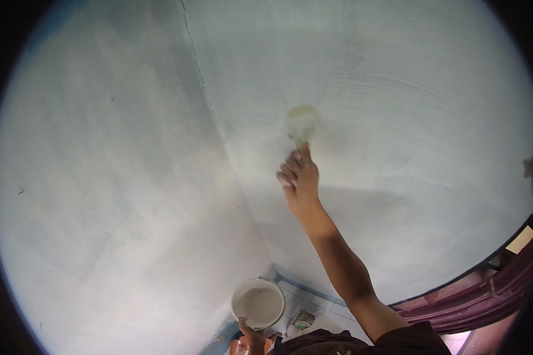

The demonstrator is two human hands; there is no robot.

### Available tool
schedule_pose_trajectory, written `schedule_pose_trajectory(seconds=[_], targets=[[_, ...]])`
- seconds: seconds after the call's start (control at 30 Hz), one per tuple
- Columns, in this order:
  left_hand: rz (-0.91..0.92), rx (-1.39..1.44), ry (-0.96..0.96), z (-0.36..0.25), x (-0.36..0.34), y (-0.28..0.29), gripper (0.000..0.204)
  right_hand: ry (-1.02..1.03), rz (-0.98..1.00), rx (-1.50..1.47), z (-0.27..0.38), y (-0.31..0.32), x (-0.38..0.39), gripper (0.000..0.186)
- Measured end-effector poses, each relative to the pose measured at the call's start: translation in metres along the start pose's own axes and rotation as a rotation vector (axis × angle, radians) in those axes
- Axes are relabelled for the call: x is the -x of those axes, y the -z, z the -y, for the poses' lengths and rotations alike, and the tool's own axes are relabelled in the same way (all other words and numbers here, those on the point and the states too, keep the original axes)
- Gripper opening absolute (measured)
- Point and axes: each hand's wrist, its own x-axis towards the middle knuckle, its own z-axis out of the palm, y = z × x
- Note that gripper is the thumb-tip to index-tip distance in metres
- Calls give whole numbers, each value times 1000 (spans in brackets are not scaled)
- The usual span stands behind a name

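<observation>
A wide paintbrush (302,122), smeared by motion, is in my right hand (302,179), with the thumb laid along its handle. Its pale yellowish head points up against the bluish-white wall (361,89), just right of the corner. Low in the view, my left hand (250,332) grips the near edge of a white bucket (241,293), the thumb over the rim. Something pale whitish shows inside the bucket, and its underside is hidden.
Another whitish wall (112,177) meets the painted one at a corner line on the left. Below lie white floor tiles (320,300) with a blue-grey skirting and a small patterned packet (304,319). A maroon curtain (491,302) hangs at the lower right.
</observation>
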Motion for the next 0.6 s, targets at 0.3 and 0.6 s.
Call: schedule_pose_trajectory(seconds=[0.3, 0.6], targets=[[-78, -269, -104, 43, -22, 33, 61, 30, 119, 116, 38, 4, -7, 40], [-157, -199, 27, 31, -32, 23, 69, 316, 715, 47, 168, -299, -156, 40]])
